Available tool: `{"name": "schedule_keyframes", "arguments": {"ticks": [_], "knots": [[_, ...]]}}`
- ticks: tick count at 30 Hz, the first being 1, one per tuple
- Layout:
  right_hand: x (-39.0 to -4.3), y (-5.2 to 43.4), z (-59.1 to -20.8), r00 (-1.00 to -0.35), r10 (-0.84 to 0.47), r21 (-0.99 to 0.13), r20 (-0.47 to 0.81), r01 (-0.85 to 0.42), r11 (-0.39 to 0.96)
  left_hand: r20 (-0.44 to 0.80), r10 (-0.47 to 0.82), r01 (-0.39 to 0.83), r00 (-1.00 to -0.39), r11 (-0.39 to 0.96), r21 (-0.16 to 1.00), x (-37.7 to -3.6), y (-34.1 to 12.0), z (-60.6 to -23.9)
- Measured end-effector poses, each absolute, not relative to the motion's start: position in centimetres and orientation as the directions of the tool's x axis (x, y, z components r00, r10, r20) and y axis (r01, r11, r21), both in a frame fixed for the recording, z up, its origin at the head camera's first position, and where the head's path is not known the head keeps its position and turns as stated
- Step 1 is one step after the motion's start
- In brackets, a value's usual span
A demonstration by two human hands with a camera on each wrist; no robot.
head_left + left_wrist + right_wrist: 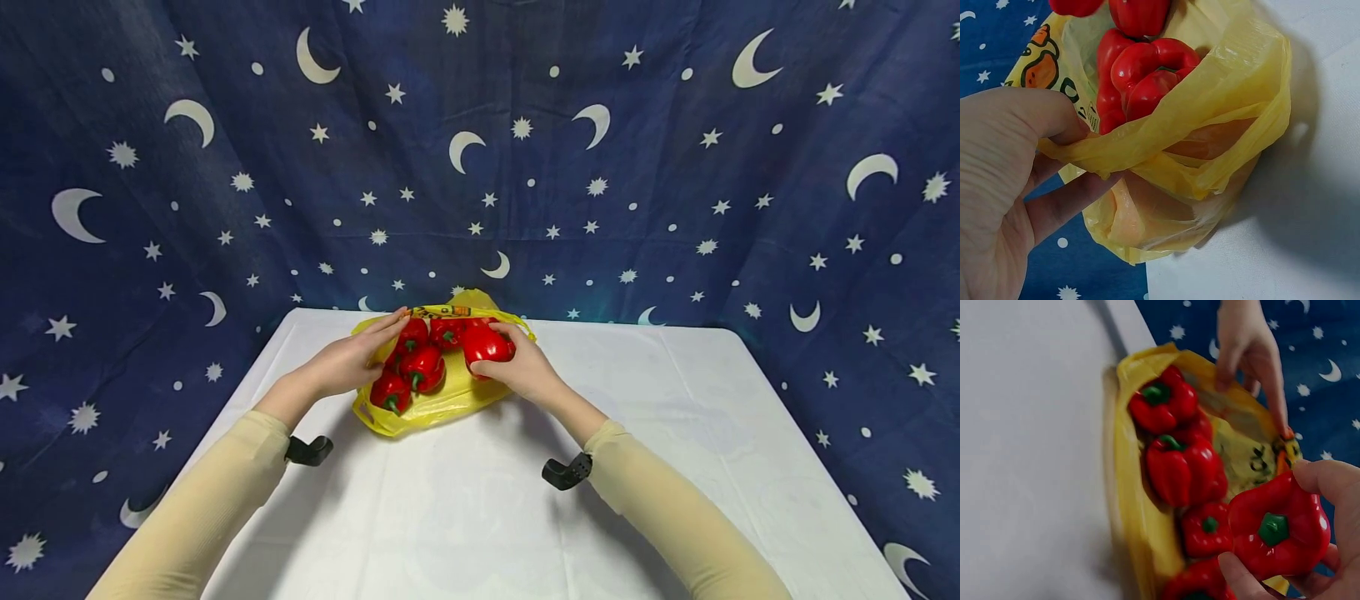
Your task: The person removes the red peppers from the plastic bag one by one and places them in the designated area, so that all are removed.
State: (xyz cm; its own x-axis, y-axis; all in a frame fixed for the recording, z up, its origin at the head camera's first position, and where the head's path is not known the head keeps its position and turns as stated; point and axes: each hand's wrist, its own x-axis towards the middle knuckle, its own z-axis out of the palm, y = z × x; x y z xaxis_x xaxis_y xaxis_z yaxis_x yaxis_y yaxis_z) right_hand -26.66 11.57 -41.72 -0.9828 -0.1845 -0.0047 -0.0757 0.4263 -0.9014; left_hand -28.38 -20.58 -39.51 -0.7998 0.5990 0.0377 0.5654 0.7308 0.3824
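Frame centre: yellow bag (442, 400) on white tabletop (480, 500), red peppers inside. Left hand (352, 360) pinches bag rim open. Right hand (525, 367) grips red pepper (486, 346) at bag mouth. Step likely pepper transfer; next move needs rim held wide.

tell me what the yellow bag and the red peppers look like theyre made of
Yellow bag: thin plastic film, it seems; translucent, crinkled and slightly shiny. Red peppers: smooth, glossy skin with bright highlights and very uniform green stems; they could be plastic replicas, though real ones cannot be ruled out.
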Motion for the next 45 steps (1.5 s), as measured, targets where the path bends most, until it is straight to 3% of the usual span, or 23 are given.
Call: {"name": "schedule_keyframes", "arguments": {"ticks": [16, 25, 45], "knots": [[-28.0, 18.2, -39.8, -0.988, -0.156, -0.961, 0.016, -0.058, 0.27, 0.046, 0.601, 0.567, -0.798, 0.723, 0.395, -28.4, -20.5, -39.5], [-29.4, 21.9, -40.0, -0.998, -0.061, -0.973, 0.025, -0.039, 0.229, 0.043, 0.602, 0.567, -0.797, 0.721, 0.398, -28.6, -20.5, -39.4], [-31.9, 26.1, -42.9, -0.995, 0.1, -0.958, -0.031, 0.058, 0.281, 0.015, 0.579, 0.532, -0.815, 0.739, 0.415, -28.3, -20.4, -39.3]]}}
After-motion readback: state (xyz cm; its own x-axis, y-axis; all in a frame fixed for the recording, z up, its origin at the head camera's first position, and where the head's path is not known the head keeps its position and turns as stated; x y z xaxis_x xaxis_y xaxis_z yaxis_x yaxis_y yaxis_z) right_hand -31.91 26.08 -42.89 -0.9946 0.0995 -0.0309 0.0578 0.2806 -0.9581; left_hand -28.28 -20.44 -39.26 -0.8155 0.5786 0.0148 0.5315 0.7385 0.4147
